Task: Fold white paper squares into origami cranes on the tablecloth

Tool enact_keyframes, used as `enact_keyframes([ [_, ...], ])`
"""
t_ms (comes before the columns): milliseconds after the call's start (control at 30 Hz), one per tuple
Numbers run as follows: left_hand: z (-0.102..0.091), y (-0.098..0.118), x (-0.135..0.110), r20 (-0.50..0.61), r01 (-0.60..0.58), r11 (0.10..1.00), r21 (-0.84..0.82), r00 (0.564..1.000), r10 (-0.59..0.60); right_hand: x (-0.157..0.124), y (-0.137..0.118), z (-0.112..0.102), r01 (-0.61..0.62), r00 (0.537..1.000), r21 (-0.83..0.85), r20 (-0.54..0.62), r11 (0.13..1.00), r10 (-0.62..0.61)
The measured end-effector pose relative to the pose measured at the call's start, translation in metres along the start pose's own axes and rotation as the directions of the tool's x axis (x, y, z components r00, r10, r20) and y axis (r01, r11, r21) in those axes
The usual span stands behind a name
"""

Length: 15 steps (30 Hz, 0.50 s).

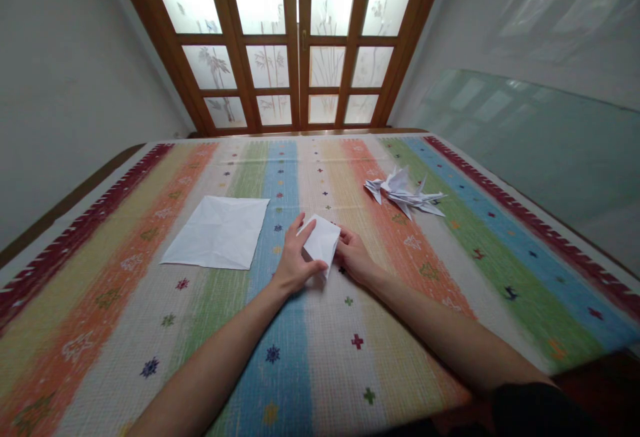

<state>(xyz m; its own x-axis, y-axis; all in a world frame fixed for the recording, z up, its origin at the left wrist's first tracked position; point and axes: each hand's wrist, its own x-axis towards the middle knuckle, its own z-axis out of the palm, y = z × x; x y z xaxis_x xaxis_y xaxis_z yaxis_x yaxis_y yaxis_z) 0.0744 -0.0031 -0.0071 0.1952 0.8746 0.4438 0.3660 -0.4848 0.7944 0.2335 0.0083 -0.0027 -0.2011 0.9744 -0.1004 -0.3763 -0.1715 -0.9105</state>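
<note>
Between my two hands is a small folded white paper (pixel 321 238), held just over the tablecloth and tilted. My left hand (pixel 296 255) grips its left side, thumb at the lower edge and fingers along the upper left. On the right edge, my right hand (pixel 354 254) pinches the paper; some of its fingertips are hidden behind it. To the left lies a flat white paper sheet (pixel 217 231) with faint creases. Several folded white paper cranes (pixel 403 191) sit in a cluster at the right, beyond my right hand.
A striped, patterned tablecloth (pixel 165 330) covers the table. Past its far edge stand wooden doors (pixel 299 43) with frosted panes. A glass panel (pixel 540 150) leans along the right wall, and a plain wall (pixel 65 90) borders the left.
</note>
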Motion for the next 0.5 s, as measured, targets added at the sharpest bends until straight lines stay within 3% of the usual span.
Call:
enact_keyframes([
  [133,0.001,0.0,-0.002,0.096,-0.219,0.961,0.169,0.974,0.205,0.003,0.002,-0.003,0.043,0.993,-0.034,-0.107,0.998,-0.047],
  [233,0.002,0.004,-0.004,0.077,-0.251,0.925,0.286,0.968,0.239,0.003,0.001,-0.004,0.062,0.985,-0.079,-0.155,0.995,-0.074],
  [300,0.003,0.006,-0.003,0.03,-0.226,0.934,0.276,0.973,0.227,0.002,-0.002,-0.004,0.062,0.988,-0.11,-0.133,0.992,-0.076],
  [400,0.001,0.007,0.001,-0.146,-0.064,0.993,0.101,0.986,0.078,0.001,-0.008,-0.006,0.008,0.998,-0.16,-0.056,0.987,-0.018],
  [433,-0.001,0.007,0.003,-0.235,0.044,0.999,0.028,0.971,-0.036,0.002,-0.01,-0.008,-0.026,0.999,-0.187,-0.034,0.982,0.02],
  [500,-0.005,0.006,0.008,-0.379,0.252,0.963,-0.1,0.885,-0.271,0.004,-0.014,-0.012,-0.097,0.995,-0.243,-0.007,0.965,0.098],
])
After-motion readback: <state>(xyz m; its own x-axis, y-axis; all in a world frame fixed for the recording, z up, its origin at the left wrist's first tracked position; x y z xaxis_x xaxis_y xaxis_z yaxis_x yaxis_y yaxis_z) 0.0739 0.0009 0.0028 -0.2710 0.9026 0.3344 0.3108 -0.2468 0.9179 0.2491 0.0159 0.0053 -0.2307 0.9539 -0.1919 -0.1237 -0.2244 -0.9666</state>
